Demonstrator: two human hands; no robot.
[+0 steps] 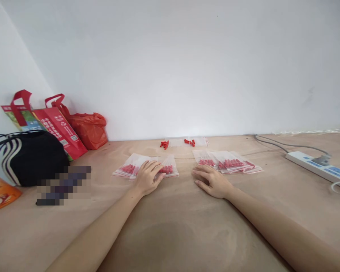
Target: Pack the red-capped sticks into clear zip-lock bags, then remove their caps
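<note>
My left hand [147, 177] lies flat, fingers stretched out, on a pile of clear zip bags filled with small red parts [130, 168]. My right hand [211, 180] rests palm down on the wooden table [172, 226], fingers loosely extended, its fingertips just short of a second pile of filled zip bags [229, 163]. Farther back lie empty clear bags [198, 141] with two small heaps of loose red parts [164, 144] [190, 142].
At the left stand a black striped bag [28, 156], red shopping bags [56, 126], a red plastic bag [90, 130] and an orange packet [0, 192]. A blurred dark object [64, 185] lies beside them. A white power strip [320, 168] with cables sits at the right.
</note>
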